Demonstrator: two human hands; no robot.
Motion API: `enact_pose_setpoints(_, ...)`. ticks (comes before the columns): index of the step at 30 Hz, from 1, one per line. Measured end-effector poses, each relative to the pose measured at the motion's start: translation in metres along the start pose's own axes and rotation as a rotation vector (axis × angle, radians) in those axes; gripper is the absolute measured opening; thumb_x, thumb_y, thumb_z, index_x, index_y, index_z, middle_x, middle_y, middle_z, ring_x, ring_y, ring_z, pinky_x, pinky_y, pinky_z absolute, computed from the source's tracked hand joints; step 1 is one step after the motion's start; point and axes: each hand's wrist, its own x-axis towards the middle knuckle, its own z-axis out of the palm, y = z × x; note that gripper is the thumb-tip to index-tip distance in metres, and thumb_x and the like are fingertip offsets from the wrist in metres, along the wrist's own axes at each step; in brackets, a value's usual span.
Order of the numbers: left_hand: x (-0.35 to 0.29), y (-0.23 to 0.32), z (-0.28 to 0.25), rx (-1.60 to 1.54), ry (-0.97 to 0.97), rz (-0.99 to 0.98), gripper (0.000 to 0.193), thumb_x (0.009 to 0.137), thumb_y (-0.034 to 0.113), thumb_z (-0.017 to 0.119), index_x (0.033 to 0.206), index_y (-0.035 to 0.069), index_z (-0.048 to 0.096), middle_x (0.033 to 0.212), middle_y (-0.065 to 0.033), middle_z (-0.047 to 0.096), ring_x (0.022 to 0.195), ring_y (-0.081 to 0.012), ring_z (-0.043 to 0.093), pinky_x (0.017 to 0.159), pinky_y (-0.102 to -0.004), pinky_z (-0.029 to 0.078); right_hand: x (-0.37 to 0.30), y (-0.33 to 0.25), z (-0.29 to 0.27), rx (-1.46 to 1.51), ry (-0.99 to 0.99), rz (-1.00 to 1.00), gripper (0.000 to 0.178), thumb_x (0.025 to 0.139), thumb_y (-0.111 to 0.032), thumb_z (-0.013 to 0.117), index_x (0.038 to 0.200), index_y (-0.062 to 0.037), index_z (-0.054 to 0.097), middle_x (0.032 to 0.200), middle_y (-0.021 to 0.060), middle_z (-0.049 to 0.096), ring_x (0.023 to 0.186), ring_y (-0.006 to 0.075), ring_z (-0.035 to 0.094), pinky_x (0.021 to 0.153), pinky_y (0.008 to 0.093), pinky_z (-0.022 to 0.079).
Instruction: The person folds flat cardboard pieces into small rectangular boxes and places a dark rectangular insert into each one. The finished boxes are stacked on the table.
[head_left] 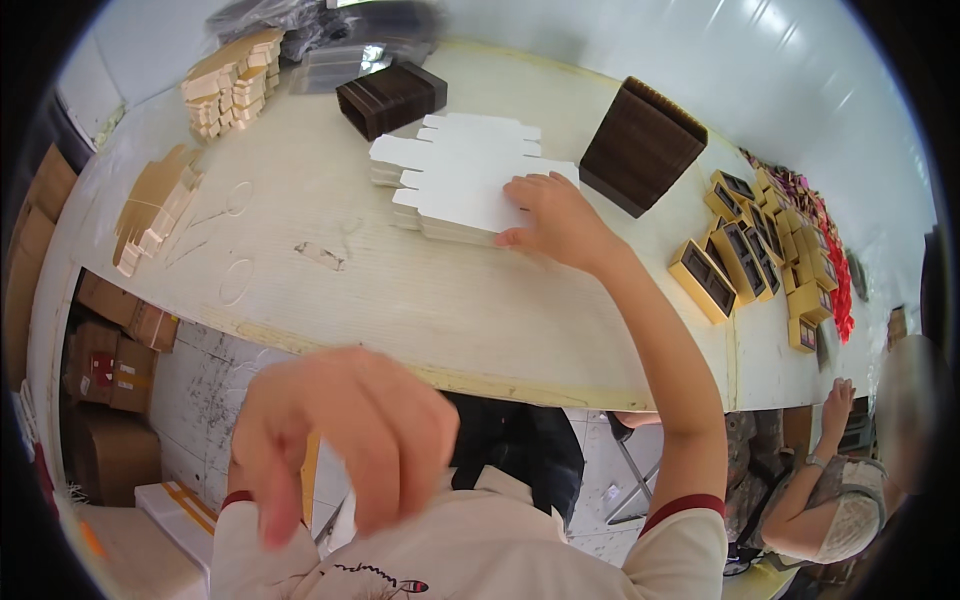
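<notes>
A stack of flat, white die-cut box blanks [460, 175] lies on the table in front of me. My right hand [560, 220] reaches over its right side, fingers bent on the top blank and thumb at the near edge, closed on it. My left hand [350, 430] is raised close to the camera, off the table's near edge and blurred. Its fingers droop apart from the thumb, and I see nothing between them. Beyond the stack are two dark brown bundles of sleeves: one lying bundle [392, 98] and one larger bundle [643, 145] to the right.
Cream blanks [232, 85] and gold-topped blanks [158, 205] are stacked at the left. Several gold boxes with dark insides [735, 262] crowd the right, beside red material [840, 290]. Cartons [120, 370] stand below at left. Another person [820, 510] sits at lower right.
</notes>
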Motion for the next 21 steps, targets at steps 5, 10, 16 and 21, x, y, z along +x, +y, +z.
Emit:
enact_pose_setpoints(5,-0.038,-0.020,-0.034,0.006,0.413,-0.195,0.042,0.088,0.048,0.063,0.086,0.006,0.064,0.088,-0.0092,0.065,0.070,-0.0187,0.055,0.061,-0.0279,0.042,0.003,0.009,-0.024,0.257,-0.139,0.074,0.045,0.081,-0.022,0.072,0.118,0.0005,0.060,0.116,0.0166,0.063,0.109,0.0292,0.058,0.090,0.0371,0.046)
enact_pose_setpoints(10,-0.037,-0.029,-0.056,0.853,0.749,-0.351,0.032,0.083,0.032,0.069,0.097,0.004,0.062,0.097,-0.0092,0.063,0.089,-0.0250,0.057,0.082,-0.0338,0.044,0.010,0.016,-0.024,0.419,-0.074,0.026,0.031,0.081,-0.008,0.067,0.110,-0.0002,0.060,0.103,0.0152,0.065,0.096,0.0305,0.062,0.085,0.0336,0.049)
enact_pose_setpoints(16,-0.013,-0.050,-0.028,1.817,0.574,-0.364,0.037,0.077,0.014,0.072,0.112,0.007,0.061,0.109,-0.0087,0.062,0.103,-0.0311,0.055,0.096,-0.0430,0.040,-0.072,-0.017,-0.021,-0.158,0.839,-0.535,0.021,0.068,0.001,0.067,0.088,0.0031,0.062,0.083,0.0128,0.064,0.083,0.0292,0.063,0.079,0.0393,0.053)
enact_pose_setpoints(21,-0.027,-0.095,0.044,1.570,0.287,-0.248,0.021,0.075,0.008,0.064,0.096,0.007,0.065,0.083,-0.0039,0.059,0.075,-0.0222,0.059,0.073,-0.0352,0.050,-0.195,-0.041,0.022,0.110,0.582,-0.398,0.017,0.069,-0.001,0.070,0.084,0.0007,0.062,0.082,0.0137,0.065,0.072,0.0305,0.061,0.069,0.0393,0.053)
